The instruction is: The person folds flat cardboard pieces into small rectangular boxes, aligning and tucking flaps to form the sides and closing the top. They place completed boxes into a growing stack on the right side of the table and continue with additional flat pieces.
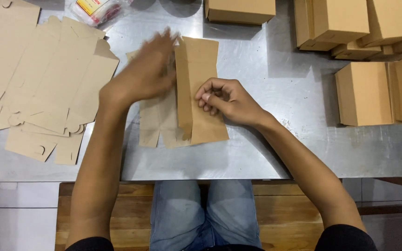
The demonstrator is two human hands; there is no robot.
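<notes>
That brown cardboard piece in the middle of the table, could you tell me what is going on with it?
A seated person is working a flat cardboard blank on a metal table. The left hand is blurred and lies over its upper left part, while the right hand, fingers curled, presses on its right panel. One panel is folded up along a crease. A stack of flat blanks lies to the left, assembled boxes stand to the right, and a plastic packet sits at the top edge.

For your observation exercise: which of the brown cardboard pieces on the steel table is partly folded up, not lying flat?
The cardboard blank at the centre, between both hands; its panel stands up, while the left stack lies flat.
</notes>
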